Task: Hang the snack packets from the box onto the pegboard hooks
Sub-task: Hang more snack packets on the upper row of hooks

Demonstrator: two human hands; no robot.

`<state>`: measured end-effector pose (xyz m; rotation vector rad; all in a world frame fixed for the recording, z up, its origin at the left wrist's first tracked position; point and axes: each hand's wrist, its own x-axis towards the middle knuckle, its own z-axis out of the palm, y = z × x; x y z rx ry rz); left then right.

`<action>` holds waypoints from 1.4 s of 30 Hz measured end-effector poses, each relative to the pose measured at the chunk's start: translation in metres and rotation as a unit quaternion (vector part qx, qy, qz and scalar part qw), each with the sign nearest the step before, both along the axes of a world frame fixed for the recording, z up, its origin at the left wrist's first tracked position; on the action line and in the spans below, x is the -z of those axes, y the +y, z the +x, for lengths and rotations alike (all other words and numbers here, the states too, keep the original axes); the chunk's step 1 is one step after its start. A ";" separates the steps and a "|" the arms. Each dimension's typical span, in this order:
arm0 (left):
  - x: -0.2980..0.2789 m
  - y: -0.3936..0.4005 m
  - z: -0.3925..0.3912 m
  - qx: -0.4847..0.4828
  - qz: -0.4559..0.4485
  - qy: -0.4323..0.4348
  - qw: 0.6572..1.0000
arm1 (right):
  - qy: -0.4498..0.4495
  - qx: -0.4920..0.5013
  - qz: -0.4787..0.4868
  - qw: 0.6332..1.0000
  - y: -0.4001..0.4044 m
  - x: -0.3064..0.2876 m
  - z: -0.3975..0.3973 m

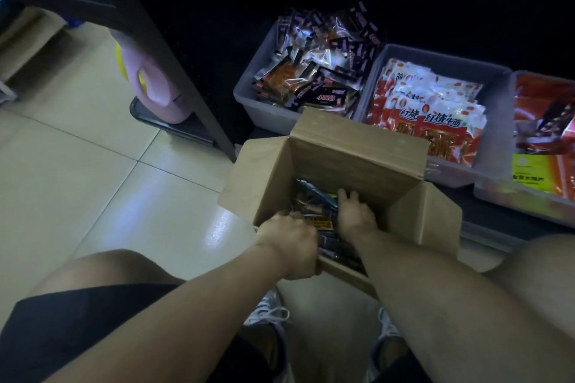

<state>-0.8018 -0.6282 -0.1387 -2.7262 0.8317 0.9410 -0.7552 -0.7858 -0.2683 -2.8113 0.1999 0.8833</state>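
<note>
The left hand (292, 246) curls over the near left rim of the cardboard box (351, 149), fingers wrapped around the edge and gripping it. The right hand (354, 211) reaches down inside the box, fingers spread and bent onto the snack packets (314, 211) heaped at the bottom; whether it has actually closed on one of them cannot be told, as the fingertips are lost among the wrappers. The packets lie between and beneath both hands, a dark jumble with blue and orange-yellow wrappers showing. The box stands open, its flaps splayed outward beyond the hands on every side.

Past the box, farther from the hands, sit three grey bins: the nearest-left bin (249, 96) holds dark-wrapped packets, the middle bin (494, 121) red-and-white ones, and the right bin (497, 196) red and yellow ones. To the left of the left hand lies pale tiled floor (93, 165), with a pink jug (155, 84) on a low dark shelf beyond it.
</note>
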 end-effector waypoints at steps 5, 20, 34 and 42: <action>0.002 0.002 -0.003 0.001 -0.004 -0.015 1.000 | 0.056 -0.054 0.030 0.997 0.003 0.006 -0.004; -0.011 0.003 0.003 0.011 -0.089 -0.038 0.995 | -0.040 -0.140 -0.018 0.989 0.003 -0.074 -0.003; -0.083 0.009 0.036 -0.353 -0.415 -0.119 0.830 | -0.170 -0.137 0.121 0.968 -0.069 -0.244 0.004; -0.113 -0.002 0.047 -0.448 -0.579 0.076 0.677 | -0.153 -0.070 0.264 0.950 -0.092 -0.255 -0.009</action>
